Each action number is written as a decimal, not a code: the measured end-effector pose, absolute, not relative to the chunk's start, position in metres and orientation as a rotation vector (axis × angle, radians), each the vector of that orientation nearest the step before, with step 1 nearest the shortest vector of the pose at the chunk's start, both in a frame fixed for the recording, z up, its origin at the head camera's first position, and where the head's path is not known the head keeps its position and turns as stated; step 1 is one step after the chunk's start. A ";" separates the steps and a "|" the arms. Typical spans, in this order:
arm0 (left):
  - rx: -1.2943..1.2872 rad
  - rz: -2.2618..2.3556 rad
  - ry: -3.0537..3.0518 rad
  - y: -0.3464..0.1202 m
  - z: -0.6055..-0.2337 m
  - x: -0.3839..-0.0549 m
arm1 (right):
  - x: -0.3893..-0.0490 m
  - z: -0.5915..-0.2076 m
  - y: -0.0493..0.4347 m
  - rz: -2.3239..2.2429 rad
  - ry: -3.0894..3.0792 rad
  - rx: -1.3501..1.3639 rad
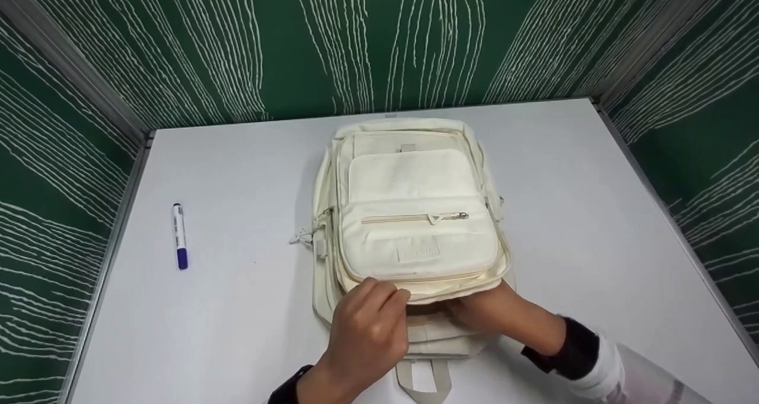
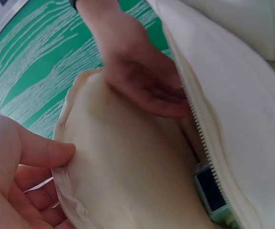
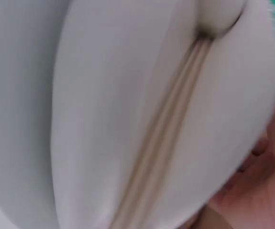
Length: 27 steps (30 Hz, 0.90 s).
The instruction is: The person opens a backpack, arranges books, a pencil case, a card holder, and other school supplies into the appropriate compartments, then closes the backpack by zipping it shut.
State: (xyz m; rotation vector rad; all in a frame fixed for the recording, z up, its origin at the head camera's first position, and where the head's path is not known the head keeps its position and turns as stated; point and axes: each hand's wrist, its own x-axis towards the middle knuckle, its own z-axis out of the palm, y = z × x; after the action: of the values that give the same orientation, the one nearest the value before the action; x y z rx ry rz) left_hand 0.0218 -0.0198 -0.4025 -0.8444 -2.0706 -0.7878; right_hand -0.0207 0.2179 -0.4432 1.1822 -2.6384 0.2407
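One left hand point(image 1: 370, 327) pinches the edge of one backpack point(image 1: 415, 175), its thumb on the inner lining and its fingers curled behind the zipped rim. One right hand point(image 1: 483, 309) is inside the bag's opening, partly covered by the front panel; whether its fingers hold anything cannot be told. The single backpack lies front side up on one table point(image 1: 237, 321), its opening towards the person. It is cream cloth, soft and rounded at the corners, lightly creased, with a smooth, paler beige lining. Across its front runs one short straight zip point(image 1: 388, 219) with a triangular pull, and below that sits one rectangular patch point(image 1: 418, 250), its lettering too faint to read. One flat fabric loop point(image 1: 442, 383) sticks out at the near end. Within the opening, the left wrist view shows one small boxy gadget point(image 2: 209, 191) with a dark rectangular face and a pale green casing, half hidden by the zip teeth. One marker point(image 1: 180, 236), a slim white tube with a blue end, lies well apart on the smooth white tabletop, to the left of the backpack. Two black cuffs point(image 1: 578, 347) circle the wrists, one on each
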 end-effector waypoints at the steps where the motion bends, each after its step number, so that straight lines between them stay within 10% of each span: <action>1: -0.847 -0.790 -2.072 -0.020 -0.404 0.023 | -0.014 -0.443 0.218 0.439 -2.616 1.188; 27: -0.961 -0.768 -2.441 -0.032 -0.447 0.029 | 0.029 -0.454 0.215 0.525 -2.479 1.189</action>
State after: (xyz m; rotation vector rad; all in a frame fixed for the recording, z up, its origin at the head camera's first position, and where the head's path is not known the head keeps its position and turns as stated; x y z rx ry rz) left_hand 0.0291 -0.0317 -0.4473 -0.9611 -2.4409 -0.7681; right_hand 0.0293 0.2154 -0.4536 1.1886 -2.4789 0.5254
